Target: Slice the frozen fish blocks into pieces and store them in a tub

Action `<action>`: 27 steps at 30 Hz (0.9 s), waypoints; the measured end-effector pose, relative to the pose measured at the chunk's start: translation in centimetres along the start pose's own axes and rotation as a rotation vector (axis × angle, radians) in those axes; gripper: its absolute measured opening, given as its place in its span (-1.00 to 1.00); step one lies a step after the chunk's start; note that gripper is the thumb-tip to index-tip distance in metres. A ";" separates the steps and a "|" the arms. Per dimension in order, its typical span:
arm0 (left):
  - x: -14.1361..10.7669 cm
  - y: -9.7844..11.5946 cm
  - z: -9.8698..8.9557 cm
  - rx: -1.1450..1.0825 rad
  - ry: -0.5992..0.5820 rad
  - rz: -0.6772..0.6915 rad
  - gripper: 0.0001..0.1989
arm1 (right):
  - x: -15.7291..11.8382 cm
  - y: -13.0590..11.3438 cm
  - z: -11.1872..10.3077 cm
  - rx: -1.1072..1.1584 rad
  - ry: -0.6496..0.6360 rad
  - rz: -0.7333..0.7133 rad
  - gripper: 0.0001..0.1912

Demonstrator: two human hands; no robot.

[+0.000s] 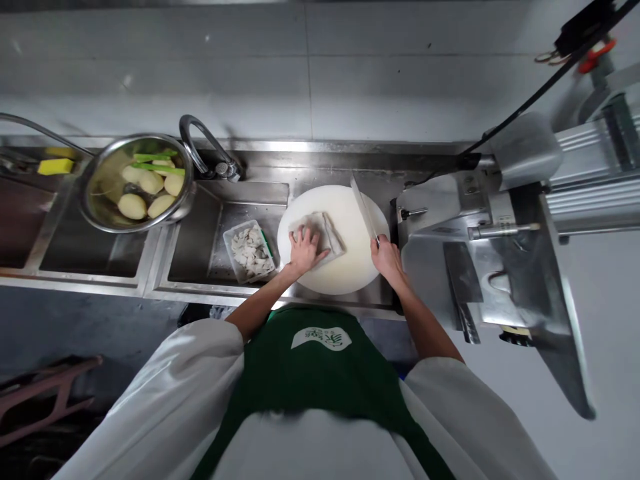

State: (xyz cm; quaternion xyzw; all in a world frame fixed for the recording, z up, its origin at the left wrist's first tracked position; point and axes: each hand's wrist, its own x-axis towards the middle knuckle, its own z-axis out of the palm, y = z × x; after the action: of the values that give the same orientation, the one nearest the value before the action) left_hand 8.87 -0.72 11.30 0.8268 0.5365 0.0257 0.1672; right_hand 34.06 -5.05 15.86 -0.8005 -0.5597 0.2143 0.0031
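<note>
cloth (pixel 320 227), folded and pale (could be another cloth-like sheet, hard to tell), on the left half of the round white board (pixel 360 267). left hand (pixel 304 252) flat on it, fingers spread, not gripping. right hand (pixel 387 257) at the board's right edge, fingers closed round the handle of a knife (pixel 365 207). key relation: cloth lies left of the right-hand grip, knife's long axis slants from that hand up past the board's far edge, blade apart from cloth; left hand is nearer, already touching. left of the board, tub (pixel 230 250) of pale pieces in the sink (pixel 197 257). farther left, steel bowl (pixel 93 207) with potatoes (pixel 133 207) and green stalks. right of the board, metal machine (pixel 430 200), cleaver (pixel 465 273) lying on it.
</note>
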 end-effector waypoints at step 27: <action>2.8 -2.4 0.3 -0.236 0.085 0.024 -0.57 | 1.1 2.3 3.2 0.115 -0.221 0.067 -0.67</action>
State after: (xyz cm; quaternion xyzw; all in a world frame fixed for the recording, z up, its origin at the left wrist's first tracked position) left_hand 7.98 2.59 9.91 0.8059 0.5264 0.1257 0.2400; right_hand 35.36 -5.69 12.02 -0.7887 -0.5166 0.3328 -0.0199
